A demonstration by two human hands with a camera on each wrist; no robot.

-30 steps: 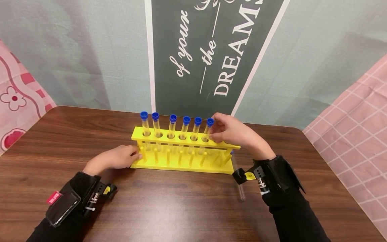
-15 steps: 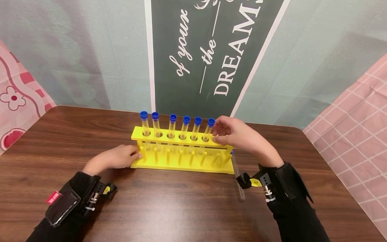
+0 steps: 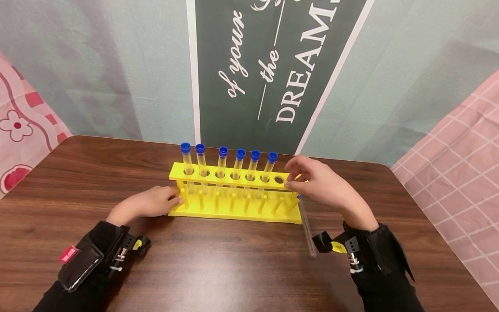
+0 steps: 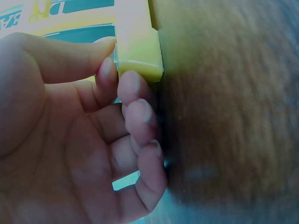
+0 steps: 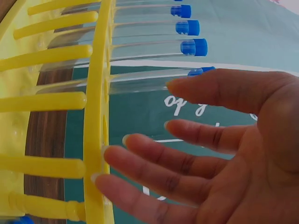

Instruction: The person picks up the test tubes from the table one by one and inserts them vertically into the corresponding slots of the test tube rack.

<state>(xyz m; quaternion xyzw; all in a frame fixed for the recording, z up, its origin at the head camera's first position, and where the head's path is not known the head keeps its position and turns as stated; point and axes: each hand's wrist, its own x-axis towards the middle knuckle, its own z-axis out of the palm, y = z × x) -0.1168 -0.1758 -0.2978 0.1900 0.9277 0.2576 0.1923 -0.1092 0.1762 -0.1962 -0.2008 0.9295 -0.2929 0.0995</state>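
Note:
A yellow test tube rack [image 3: 234, 214] stands on the table, with several clear, blue-capped test tubes [image 3: 269, 168] upright in its holes. The rightmost hole in view [image 3: 279, 179] holds no tube. My left hand [image 3: 150, 203] holds the rack's left end; in the left wrist view its thumb and fingertips are against the yellow end piece [image 4: 140, 65]. At the right end, my right hand [image 3: 319, 182] hovers with fingers spread and nothing between them. In the right wrist view, its fingertips [image 5: 112, 154] lie close to the rack's top bar; contact is unclear.
Another clear test tube [image 3: 308, 234] lies on the brown wooden table [image 3: 234, 268], just right of the rack. Behind the table hangs a cloth with a dark green lettered panel [image 3: 249, 86]. Pink patterned cloths [image 3: 468, 173] border both sides.
My right hand has let go of the rightmost standing tube and moved right, its fingers spreading and uncovering a hole in the rack. My left hand stays on the rack's end.

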